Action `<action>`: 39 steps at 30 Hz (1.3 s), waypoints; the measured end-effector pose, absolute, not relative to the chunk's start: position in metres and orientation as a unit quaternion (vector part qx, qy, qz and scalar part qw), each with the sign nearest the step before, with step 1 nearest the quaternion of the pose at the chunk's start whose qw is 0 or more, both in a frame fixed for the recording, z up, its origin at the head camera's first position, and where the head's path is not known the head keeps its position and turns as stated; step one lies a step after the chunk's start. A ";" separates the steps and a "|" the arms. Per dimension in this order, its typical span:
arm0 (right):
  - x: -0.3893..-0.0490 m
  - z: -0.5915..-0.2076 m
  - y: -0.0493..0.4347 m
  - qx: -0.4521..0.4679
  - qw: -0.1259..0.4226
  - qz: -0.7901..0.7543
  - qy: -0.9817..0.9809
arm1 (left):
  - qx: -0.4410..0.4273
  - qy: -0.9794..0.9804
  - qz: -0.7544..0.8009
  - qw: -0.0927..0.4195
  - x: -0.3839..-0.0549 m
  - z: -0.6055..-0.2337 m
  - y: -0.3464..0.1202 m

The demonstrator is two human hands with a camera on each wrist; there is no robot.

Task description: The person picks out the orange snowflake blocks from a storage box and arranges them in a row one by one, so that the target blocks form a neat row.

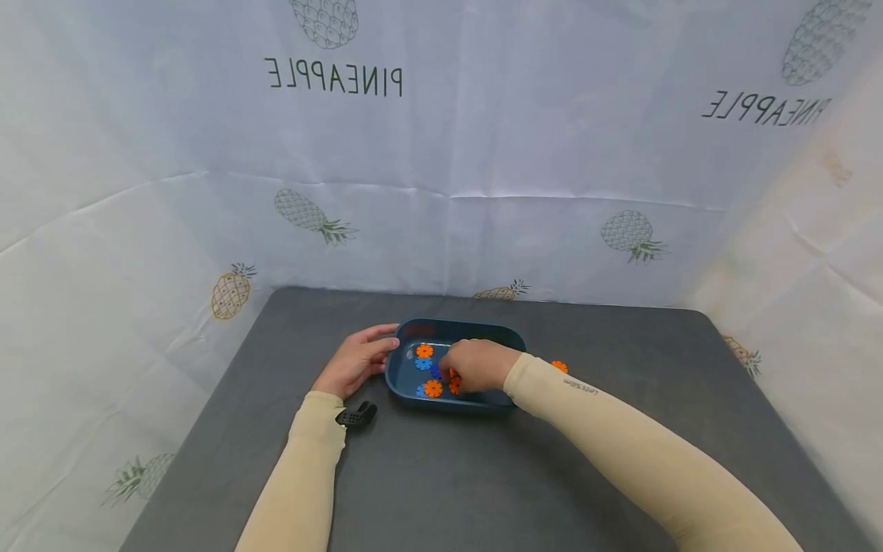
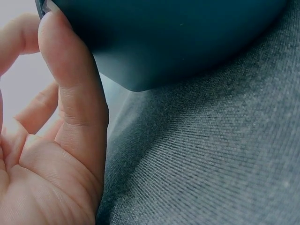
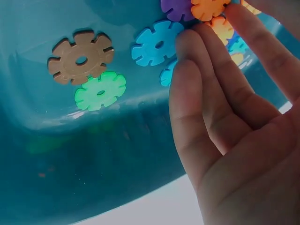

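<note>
A dark teal tray (image 1: 455, 409) holds several notched, flower-shaped plastic discs. At its left end my left hand (image 1: 355, 360) grips the rim, the thumb (image 2: 70, 70) on the near side. My right hand (image 1: 479, 364) reaches down into the tray, and its thumb and index finger pinch an orange disc (image 3: 208, 7). The other fingers lie loosely bent over blue discs. Near them lie a purple disc (image 3: 177, 8), a blue disc (image 3: 157, 43), a brown disc (image 3: 80, 57) and a green disc (image 3: 100, 91). The right hand covers part of the tray in the head view.
An orange disc (image 1: 559, 366) lies on the grey table (image 1: 428, 475) right of the tray, partly behind the right forearm. A black strap (image 1: 357, 415) is at the left wrist. White pineapple-print cloth (image 1: 441, 138) hangs behind the table and along its sides.
</note>
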State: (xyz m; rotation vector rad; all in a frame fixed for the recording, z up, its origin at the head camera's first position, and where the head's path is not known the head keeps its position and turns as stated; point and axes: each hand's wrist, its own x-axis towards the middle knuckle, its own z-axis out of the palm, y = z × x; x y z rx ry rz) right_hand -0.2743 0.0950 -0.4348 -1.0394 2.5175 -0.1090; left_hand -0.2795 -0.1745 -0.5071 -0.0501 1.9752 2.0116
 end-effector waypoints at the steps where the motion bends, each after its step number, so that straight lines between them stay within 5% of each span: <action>1: -0.275 -0.435 0.094 -0.374 0.205 -0.036 0.904 | -0.016 0.691 0.705 0.160 -0.280 -0.507 -0.175; 20: -0.279 -0.438 0.090 -0.372 0.213 -0.016 0.903 | -0.024 0.689 0.705 0.167 -0.280 -0.505 -0.174; 39: -0.280 -0.399 0.106 -0.363 0.209 -0.092 0.903 | -0.014 0.690 0.704 0.166 -0.277 -0.504 -0.174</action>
